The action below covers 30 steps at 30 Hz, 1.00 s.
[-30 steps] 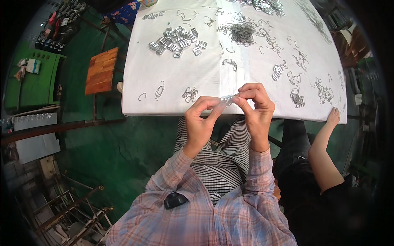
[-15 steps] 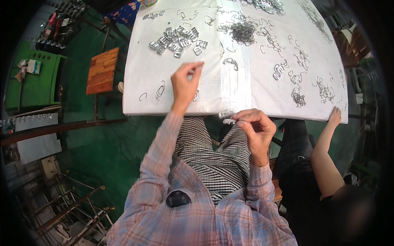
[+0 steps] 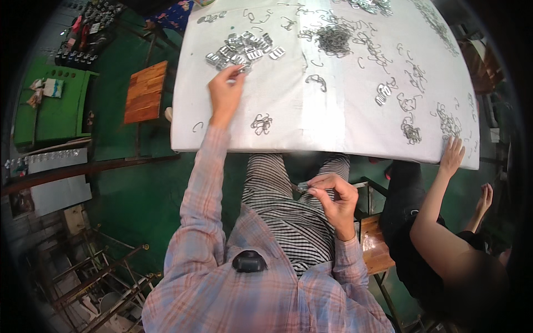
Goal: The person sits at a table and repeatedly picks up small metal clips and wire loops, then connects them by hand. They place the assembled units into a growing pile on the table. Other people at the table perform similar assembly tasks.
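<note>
My left hand reaches over the white-covered table, its fingertips pinched on a shiny metal buckle at the near edge of a heap of similar buckles. Over my lap, my right hand holds a small shiny metal buckle between thumb and index finger; the fingers partly cover it. A small cluster of bent wire hooks lies near the table's front edge, to the right of my left wrist.
A dense pile of wire hooks lies farther back, with loose ones scattered to its right. Two joined buckles are nearer. A co-worker's hand rests at the right front edge. A wooden stool stands left of the table.
My left hand has moved forward and left to the buckle heap, uncovering the hook cluster. My right hand has drawn back from the table edge to over my lap with its buckle.
</note>
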Each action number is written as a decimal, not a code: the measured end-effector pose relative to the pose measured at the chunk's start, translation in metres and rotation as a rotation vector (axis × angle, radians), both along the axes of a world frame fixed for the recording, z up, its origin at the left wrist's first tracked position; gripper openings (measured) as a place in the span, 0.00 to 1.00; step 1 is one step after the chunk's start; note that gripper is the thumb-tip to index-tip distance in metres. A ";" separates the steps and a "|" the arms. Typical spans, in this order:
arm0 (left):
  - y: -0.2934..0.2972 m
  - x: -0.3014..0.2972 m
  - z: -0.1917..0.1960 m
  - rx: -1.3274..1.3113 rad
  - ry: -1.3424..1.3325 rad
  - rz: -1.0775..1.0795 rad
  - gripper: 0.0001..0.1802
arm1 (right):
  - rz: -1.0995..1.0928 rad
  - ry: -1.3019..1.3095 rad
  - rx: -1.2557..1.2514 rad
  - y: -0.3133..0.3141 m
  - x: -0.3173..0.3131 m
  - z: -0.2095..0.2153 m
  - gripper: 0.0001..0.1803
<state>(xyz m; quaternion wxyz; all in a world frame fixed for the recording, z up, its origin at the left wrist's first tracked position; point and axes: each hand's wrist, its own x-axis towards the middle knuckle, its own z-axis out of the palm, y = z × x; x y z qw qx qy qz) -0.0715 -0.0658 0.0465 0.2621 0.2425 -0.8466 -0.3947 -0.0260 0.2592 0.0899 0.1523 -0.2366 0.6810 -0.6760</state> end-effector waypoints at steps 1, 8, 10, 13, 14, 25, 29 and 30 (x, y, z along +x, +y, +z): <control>-0.015 0.018 0.002 -0.015 0.083 0.013 0.14 | 0.022 -0.017 -0.003 0.001 0.000 -0.003 0.04; -0.002 0.052 0.056 0.572 -0.719 -0.695 0.14 | 0.088 -0.048 -0.003 -0.003 -0.007 -0.009 0.04; 0.020 -0.006 0.056 0.466 -0.625 -0.781 0.16 | 0.105 -0.047 0.011 -0.003 -0.008 -0.010 0.04; 0.029 -0.120 0.062 0.653 -0.028 -0.637 0.30 | 0.119 -0.045 0.004 -0.011 -0.004 -0.005 0.04; 0.044 -0.152 0.085 0.622 0.104 -0.523 0.31 | 0.118 -0.040 0.015 -0.009 -0.005 -0.003 0.04; 0.006 -0.125 -0.016 -0.581 -0.229 -0.225 0.14 | 0.179 -0.002 0.011 -0.004 -0.006 -0.013 0.04; 0.017 -0.089 -0.031 -0.660 -0.154 -0.274 0.15 | 0.169 0.035 0.019 0.000 -0.010 -0.012 0.05; 0.021 -0.080 -0.030 -0.647 -0.168 -0.306 0.15 | 0.163 0.043 0.024 0.001 -0.010 -0.011 0.05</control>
